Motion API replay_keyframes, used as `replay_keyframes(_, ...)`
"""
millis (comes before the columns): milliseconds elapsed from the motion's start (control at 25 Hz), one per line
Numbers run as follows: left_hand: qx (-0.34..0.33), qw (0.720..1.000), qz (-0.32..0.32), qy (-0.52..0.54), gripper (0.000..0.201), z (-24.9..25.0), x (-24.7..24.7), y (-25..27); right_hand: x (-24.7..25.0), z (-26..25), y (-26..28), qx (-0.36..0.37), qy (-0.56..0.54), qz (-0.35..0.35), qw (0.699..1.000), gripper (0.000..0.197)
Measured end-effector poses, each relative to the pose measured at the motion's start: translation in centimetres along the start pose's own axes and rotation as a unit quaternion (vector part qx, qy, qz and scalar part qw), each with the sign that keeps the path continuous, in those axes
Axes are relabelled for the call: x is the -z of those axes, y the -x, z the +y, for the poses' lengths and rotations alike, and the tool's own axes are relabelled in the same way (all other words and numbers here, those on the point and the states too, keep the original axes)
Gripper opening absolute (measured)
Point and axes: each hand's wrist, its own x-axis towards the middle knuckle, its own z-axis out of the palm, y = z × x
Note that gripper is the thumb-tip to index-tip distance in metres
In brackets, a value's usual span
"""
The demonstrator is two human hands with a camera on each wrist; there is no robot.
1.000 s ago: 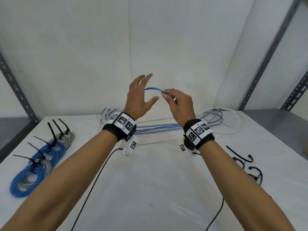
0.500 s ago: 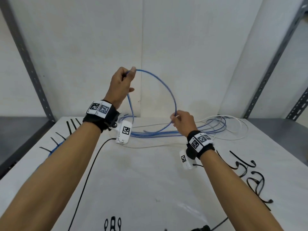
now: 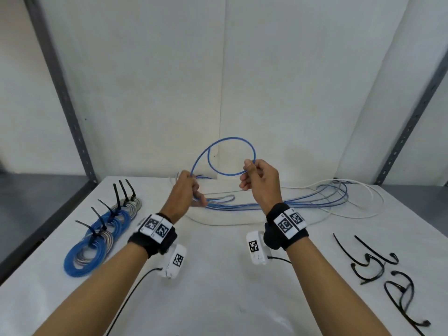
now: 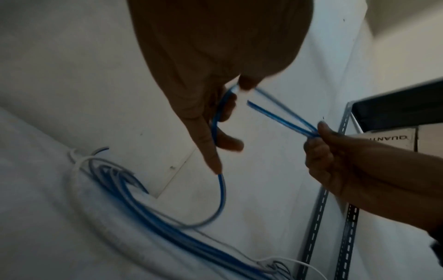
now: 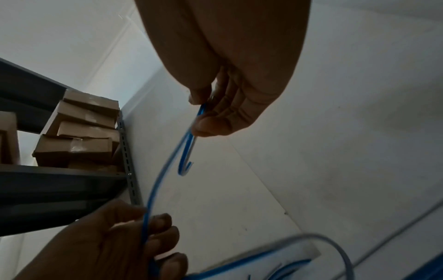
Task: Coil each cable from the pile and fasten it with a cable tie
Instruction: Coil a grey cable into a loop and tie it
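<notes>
A thin blue cable [image 3: 230, 139] stands in one loop in the air between my hands, above the far middle of the table. My right hand [image 3: 260, 180] pinches the loop's right side where two strands meet [image 5: 199, 117]. My left hand [image 3: 186, 190] grips the cable [image 4: 217, 121] lower and to the left; from there it runs down to the pile of blue, grey and white cables [image 3: 315, 200] at the back of the table. The cable's short free end [image 5: 184, 166] hangs below my right fingers.
Several tied coils of blue and grey cable [image 3: 97, 236] lie in a row at the left. Loose black cable ties [image 3: 383, 267] lie at the right. Grey shelf uprights [image 3: 63, 93] flank the white table [image 3: 230, 299]. Cardboard boxes [image 5: 79, 130] sit on a side shelf.
The wide arc of cable has closed into a small loop. My left hand came down from high on the left to near the table; my right hand rose and now pinches the loop.
</notes>
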Motion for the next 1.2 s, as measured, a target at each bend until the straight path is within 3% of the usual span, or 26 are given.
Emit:
replay_keyframes(120,-0.011,0.999,0.026,-0.03,0.04,-1.5,0.7,0.2,-1.7,1.2,0.6,-0.012,0.009,-0.057,0.998,0.033)
replay_keyframes(240,-0.059,0.988,0.069,-0.127,0.031,-3.3,1.5,-0.6,-2.7,2.2,0.5,-0.001,0.056,-0.064,0.996,0.038)
replay_keyframes(320,-0.09,0.984,0.129,-0.083,0.031,-4.3,2.0,-0.8,-3.3,2.5,0.3,0.013,0.069,-0.064,0.995,0.032)
replay_keyframes(400,-0.092,0.987,0.111,-0.075,0.041,-4.9,2.3,-1.2,-4.0,3.1,0.1,0.011,0.069,-0.06,0.996,0.028)
replay_keyframes(480,-0.089,0.986,0.087,-0.115,0.034,-5.4,2.0,-1.3,-4.7,4.0,0.0,0.003,0.056,-0.053,0.997,0.028)
replay_keyframes(520,-0.095,0.984,0.091,-0.121,0.027,-5.4,1.8,-1.3,-5.0,4.2,0.0,-0.004,0.047,-0.049,0.998,0.028)
replay_keyframes(600,-0.103,0.982,0.114,-0.115,0.033,-5.0,1.5,-1.5,-5.5,5.0,0.1,-0.028,0.025,-0.047,0.998,0.022)
replay_keyframes(680,-0.072,0.99,0.109,-0.06,0.034,-4.7,1.2,-1.6,-5.9,5.7,0.6,-0.05,-0.021,-0.06,0.997,0.016)
replay_keyframes(760,-0.002,0.994,0.092,0.065,0.029,-3.9,0.8,-1.7,-6.3,6.2,1.1,-0.06,-0.066,-0.071,0.993,0.023)
replay_keyframes(840,0.021,0.977,0.102,0.188,0.024,-2.7,0.4,-1.6,-6.6,6.5,1.2,-0.067,-0.093,-0.045,0.992,0.025)
replay_keyframes(880,-0.016,0.976,0.127,0.177,0.023,-2.5,0.3,-1.6,-6.7,6.5,1.1,-0.067,-0.099,-0.027,0.992,0.026)
replay_keyframes(920,-0.079,0.979,0.158,0.103,0.025,-2.5,0.6,-1.7,-6.7,6.5,1.0,-0.059,-0.091,-0.018,0.994,0.027)
replay_keyframes(1000,-0.188,0.966,0.157,-0.078,0.023,-2.8,1.6,-1.7,-6.5,6.8,0.7,-0.017,-0.022,-0.018,0.999,0.03)
replay_keyframes(1080,-0.172,0.965,0.143,-0.135,0.021,-3.0,2.1,-1.8,-5.9,7.0,0.5,0.024,0.069,-0.016,0.997,0.03)
replay_keyframes(1200,-0.156,0.96,0.181,-0.147,0.031,-2.9,3.0,-2.3,-4.8,6.9,0.0,0.051,0.154,0.007,0.987,0.027)
